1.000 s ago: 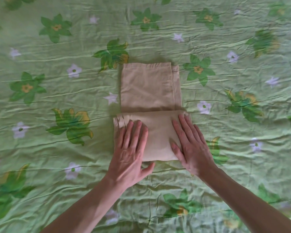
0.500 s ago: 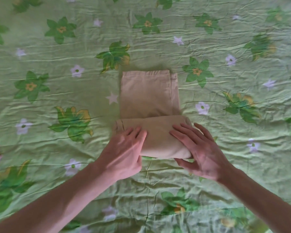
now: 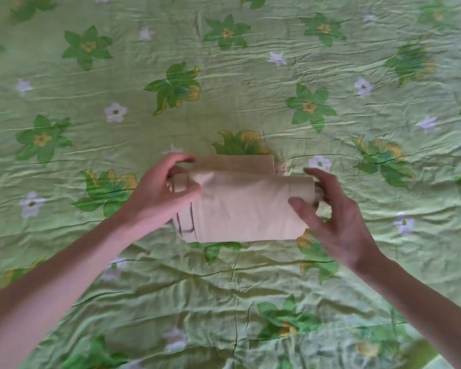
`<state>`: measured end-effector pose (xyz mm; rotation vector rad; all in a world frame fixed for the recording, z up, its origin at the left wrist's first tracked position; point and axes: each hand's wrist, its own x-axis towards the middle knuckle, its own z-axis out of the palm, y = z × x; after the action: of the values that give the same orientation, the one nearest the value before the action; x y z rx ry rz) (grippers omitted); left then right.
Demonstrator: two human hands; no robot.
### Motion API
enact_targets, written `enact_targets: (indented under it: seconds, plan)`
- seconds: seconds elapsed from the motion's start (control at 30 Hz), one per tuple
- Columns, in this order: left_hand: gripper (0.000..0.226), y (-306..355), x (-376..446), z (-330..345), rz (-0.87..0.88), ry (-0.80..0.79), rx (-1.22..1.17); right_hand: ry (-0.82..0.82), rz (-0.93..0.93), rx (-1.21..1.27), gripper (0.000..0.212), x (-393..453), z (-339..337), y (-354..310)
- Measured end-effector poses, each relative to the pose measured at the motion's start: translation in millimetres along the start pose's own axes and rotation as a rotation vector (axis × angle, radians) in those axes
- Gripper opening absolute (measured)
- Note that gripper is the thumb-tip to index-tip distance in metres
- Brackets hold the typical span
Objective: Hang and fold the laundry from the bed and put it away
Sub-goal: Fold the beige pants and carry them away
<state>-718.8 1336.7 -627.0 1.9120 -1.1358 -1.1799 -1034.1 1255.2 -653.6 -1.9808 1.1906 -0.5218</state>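
Beige folded cloth [image 3: 246, 206], thick bundle, on bed.

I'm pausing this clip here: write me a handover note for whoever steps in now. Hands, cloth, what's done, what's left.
Left hand: grip closed on the left end of the beige cloth.
Right hand: fingers curled around the right end, thumb on top.
Cloth: a folded bundle in the middle of the green flowered bedsheet, with a narrow strip of a lower layer showing at the far edge.
Done: the cloth is folded down to a compact bundle.
Left: finish the last fold if needed and put it away. No other laundry is clearly in view.
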Motion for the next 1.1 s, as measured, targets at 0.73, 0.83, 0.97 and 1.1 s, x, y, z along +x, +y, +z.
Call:
enact_targets:
  seconds: [0.73,0.83,0.97,1.1]
  plan:
    - [0.071,-63,49,96,0.405,0.269,0.940,-0.029,-0.151,-0.591,0.072,54,104,24]
    - [0.079,-57,40,99,0.296,0.437,0.858,0.028,-0.056,-0.509,0.075,53,101,15]
    - [0.090,-50,24,101,-0.101,0.714,0.380,0.177,0.304,-0.103,0.112,50,94,-2]
    - [0.086,-43,25,88,-0.426,0.555,0.076,0.217,0.637,0.202,0.114,48,73,-5]
